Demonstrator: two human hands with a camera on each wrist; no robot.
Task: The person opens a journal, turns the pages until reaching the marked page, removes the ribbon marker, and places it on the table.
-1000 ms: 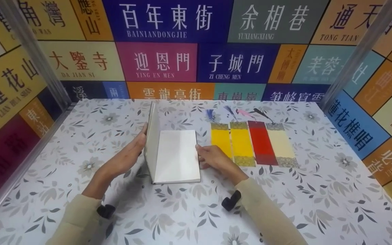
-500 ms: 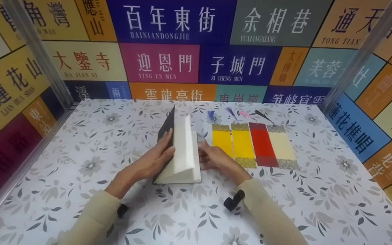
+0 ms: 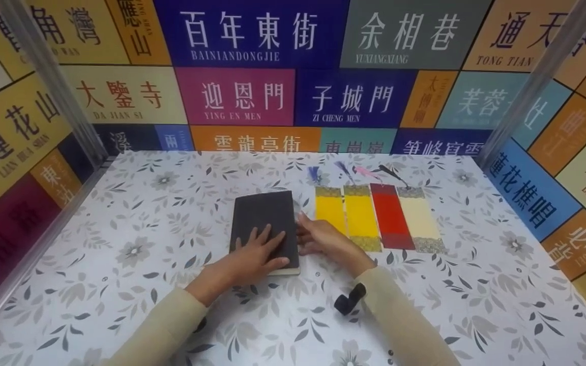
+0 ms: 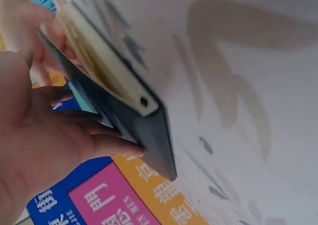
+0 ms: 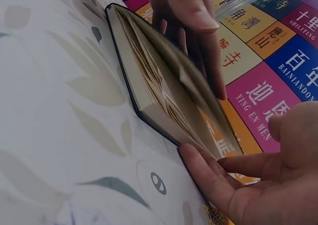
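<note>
A black-covered notebook (image 3: 265,216) lies on the table, its front cover down over the pages in the head view. My left hand (image 3: 260,256) rests on that cover with its fingers spread. In the left wrist view, the fingers of the left hand (image 4: 59,125) lie along the dark cover (image 4: 154,140). My right hand (image 3: 323,236) is at the notebook's right edge. Seen from the right wrist, fingertips of the right hand (image 5: 248,185) touch the edge of the cream pages (image 5: 149,98), thumb apart; the cover stands a little above the pages there.
Right of the notebook lie two yellow bookmarks (image 3: 331,211), a red bookmark (image 3: 393,216) and a cream bookmark (image 3: 421,216), with tassels at their far ends. The tablecloth (image 3: 145,300) has a leaf print. Colourful sign-printed panels (image 3: 242,96) stand behind the table.
The left hand has moved right, swinging the cover from standing upright down over the pages. A fan of pages went down with it. The right hand has stayed by the right edge.
</note>
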